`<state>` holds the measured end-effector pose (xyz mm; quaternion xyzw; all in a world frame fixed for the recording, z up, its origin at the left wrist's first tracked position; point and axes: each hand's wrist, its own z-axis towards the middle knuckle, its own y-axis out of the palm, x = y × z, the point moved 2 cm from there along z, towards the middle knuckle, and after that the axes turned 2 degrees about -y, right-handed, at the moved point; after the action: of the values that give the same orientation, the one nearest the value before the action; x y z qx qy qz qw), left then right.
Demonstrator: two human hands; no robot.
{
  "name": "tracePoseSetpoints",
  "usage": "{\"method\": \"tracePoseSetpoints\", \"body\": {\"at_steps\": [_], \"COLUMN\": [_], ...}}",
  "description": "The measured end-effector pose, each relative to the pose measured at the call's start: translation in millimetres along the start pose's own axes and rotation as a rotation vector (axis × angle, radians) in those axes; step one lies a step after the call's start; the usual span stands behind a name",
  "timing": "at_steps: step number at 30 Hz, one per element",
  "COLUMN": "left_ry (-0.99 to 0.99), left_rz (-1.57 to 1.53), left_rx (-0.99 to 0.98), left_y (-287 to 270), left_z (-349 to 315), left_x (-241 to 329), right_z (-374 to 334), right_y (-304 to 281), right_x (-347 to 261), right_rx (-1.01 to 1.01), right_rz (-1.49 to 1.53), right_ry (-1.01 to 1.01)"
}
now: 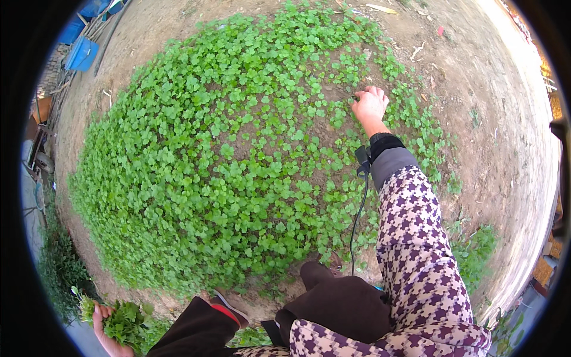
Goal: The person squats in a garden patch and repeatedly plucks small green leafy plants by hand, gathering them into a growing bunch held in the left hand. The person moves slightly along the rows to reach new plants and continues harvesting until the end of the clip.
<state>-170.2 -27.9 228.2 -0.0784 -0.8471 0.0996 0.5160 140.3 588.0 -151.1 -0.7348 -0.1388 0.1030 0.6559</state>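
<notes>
My left hand (104,328), low at the left, is wrapped round a bunch of leafy green plants (128,324), stems bundled at the fingers. My right arm stretches forward over a dense bed of low green plants (190,172) with small rounded, lobed leaves. At the bed's far right part, my right hand (370,106) is down at the soil among sparse seedlings. Its fingers are curled in, thumb toward the index finger; whatever is between them is too small to make out. A black band with a dark cable (358,220) sits at the right wrist.
Bare dry soil (493,119) borders the bed at right. A blue bucket (82,54) stands at the far left near poles and clutter. My shoe (231,308) with a red lining is at the bed's near edge. More weeds (476,256) grow at the right.
</notes>
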Motion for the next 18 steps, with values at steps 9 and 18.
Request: {"method": "tracePoseSetpoints", "body": {"at_steps": [9,18], "left_ry": [-0.004,-0.018], "left_rz": [0.003,-0.029], "left_rx": [0.031,0.008], "left_y": [1.5,0.7], "left_z": [1.2,2.2], "left_x": [-1.1,-0.6], "right_z": [2.7,4.1], "right_y": [2.2,6.6], "right_x": [-1.0,-5.3], "right_rx": [-0.045,0.026], "right_rz": [-0.022,-0.037], "right_ry": [0.030,0.001]}}
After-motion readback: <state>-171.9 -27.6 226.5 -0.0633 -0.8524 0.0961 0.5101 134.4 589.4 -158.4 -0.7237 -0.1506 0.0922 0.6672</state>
